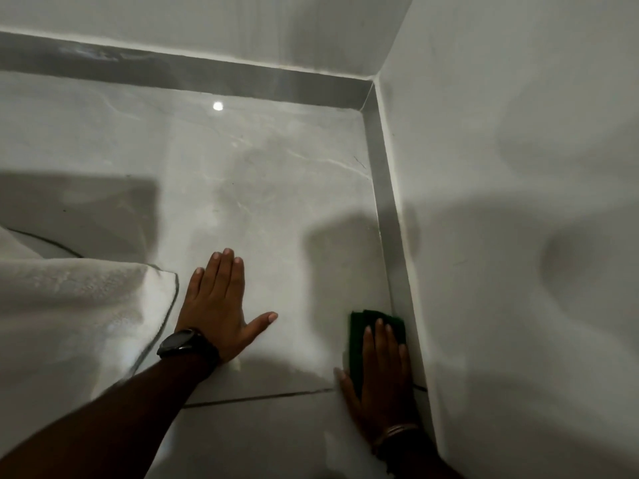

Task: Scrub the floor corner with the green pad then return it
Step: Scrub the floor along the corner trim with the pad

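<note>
The green pad lies flat on the pale glossy floor, its right edge against the grey skirting of the right wall. My right hand presses down on top of it with fingers stretched forward, covering its near half. My left hand, with a black watch on the wrist, rests flat on the floor tile to the left, fingers spread and holding nothing. The floor corner where the two walls meet lies farther ahead, well beyond the pad.
A white cloth is bunched on the floor at the left, beside my left wrist. Grey skirting runs along both walls. A dark grout line crosses the tiles near my forearms.
</note>
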